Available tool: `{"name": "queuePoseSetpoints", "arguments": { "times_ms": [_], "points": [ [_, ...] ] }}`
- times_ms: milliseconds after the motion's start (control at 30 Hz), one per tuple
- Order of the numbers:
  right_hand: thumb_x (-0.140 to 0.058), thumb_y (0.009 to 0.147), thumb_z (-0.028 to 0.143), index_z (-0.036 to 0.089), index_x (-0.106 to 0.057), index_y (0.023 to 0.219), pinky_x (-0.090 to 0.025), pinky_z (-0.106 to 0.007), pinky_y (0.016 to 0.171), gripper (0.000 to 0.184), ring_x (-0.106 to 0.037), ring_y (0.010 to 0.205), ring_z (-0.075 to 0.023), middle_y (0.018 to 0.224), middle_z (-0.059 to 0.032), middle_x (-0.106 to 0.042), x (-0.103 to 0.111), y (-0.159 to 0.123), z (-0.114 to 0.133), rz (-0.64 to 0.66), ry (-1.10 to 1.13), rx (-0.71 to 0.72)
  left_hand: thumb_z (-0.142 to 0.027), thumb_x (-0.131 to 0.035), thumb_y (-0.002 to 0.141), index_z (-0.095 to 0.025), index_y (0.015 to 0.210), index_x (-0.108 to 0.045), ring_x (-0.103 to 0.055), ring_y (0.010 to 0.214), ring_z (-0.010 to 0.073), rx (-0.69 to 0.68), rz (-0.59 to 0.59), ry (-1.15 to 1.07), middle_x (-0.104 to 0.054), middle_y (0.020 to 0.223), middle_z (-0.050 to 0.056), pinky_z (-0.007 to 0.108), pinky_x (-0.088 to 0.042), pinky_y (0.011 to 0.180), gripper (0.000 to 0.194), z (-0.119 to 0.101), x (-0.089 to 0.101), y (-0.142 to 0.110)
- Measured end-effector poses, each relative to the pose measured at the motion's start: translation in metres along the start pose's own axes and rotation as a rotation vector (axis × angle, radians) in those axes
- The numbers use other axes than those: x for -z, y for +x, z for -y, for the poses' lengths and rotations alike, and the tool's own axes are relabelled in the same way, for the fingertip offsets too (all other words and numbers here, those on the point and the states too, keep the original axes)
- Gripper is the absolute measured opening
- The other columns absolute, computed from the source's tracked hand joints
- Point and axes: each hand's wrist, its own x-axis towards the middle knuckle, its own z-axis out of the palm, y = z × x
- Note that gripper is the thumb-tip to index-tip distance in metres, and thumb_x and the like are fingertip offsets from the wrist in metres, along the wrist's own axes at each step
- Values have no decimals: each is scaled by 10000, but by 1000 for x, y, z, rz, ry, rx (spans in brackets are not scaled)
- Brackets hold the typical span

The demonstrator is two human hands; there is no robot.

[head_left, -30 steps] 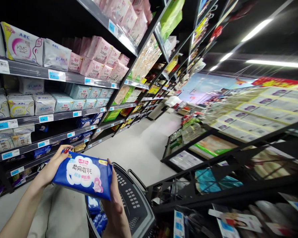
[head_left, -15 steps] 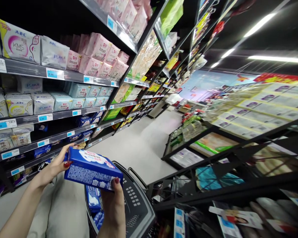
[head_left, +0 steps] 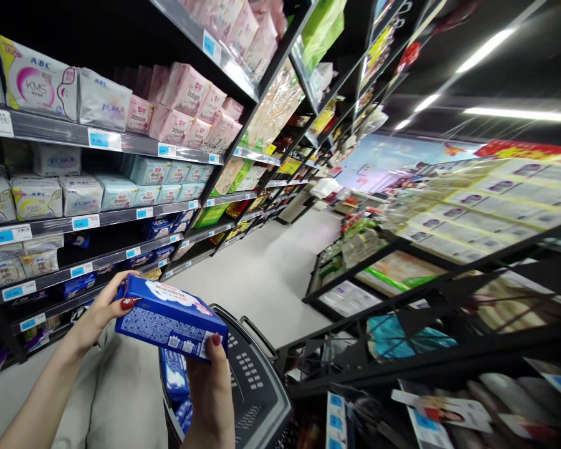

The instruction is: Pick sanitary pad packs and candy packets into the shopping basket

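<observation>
A blue pack of sanitary pads is held between both hands over my lap, tilted so its printed long side faces me. My left hand grips its left end, with the thumb on the upper edge. Around the right end is my right hand, its thumb pressed on the printed side near a barcode. The white cloud label on the pack's front shows foreshortened on top. Below and to the right stands a dark shopping basket holding several similar blue packs.
Shelves on the left carry pink packs, light blue packs and white packs above price tags. A pale floor aisle runs ahead. Stacked packs and a dark rack line the right.
The pack has been tipped back, so its printed side now shows instead of its front. My right thumb has come onto that side. Both hands still hold it.
</observation>
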Motion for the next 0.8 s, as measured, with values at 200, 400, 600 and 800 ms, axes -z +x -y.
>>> {"name": "queuePoseSetpoints", "arguments": {
  "times_ms": [200, 400, 600, 800],
  "points": [
    [-746, 738, 542, 242, -616, 1294, -520, -397, 953, 645, -623, 1155, -290, 1158, -49, -723, 1, -1, 0, 1, -9, -11, -563, -676, 749, -244, 1306, -483, -527, 1230, 352, 8, 5, 0, -597, 1320, 80, 363, -413, 970, 670, 1, 1, 1],
    [-719, 770, 547, 247, -625, 1277, -537, -366, 917, 596, -642, 1107, -269, 1106, -38, -737, 3, -1, -1, 15, -34, -7, -546, -683, 742, -229, 1291, -489, -560, 1189, 348, 13, -20, -21, -638, 1246, 84, 367, -422, 947, 664, -3, -3, -1],
    [-737, 756, 578, 243, -629, 1278, -526, -363, 938, 630, -634, 1111, -266, 1128, -39, -726, 0, -2, 0, 2, -13, -4, -538, -693, 733, -229, 1285, -490, -562, 1184, 350, 23, -26, -32, -638, 1241, 82, 364, -426, 933, 664, -4, -4, -2],
    [-753, 720, 652, 252, -631, 1283, -526, -389, 950, 700, -646, 1084, -272, 1099, -40, -733, 2, -1, 0, 1, 4, 1, -549, -687, 736, -235, 1290, -490, -540, 1207, 353, 23, -17, -18, -628, 1259, 78, 365, -415, 950, 667, -4, -3, -2]
  ]
}}
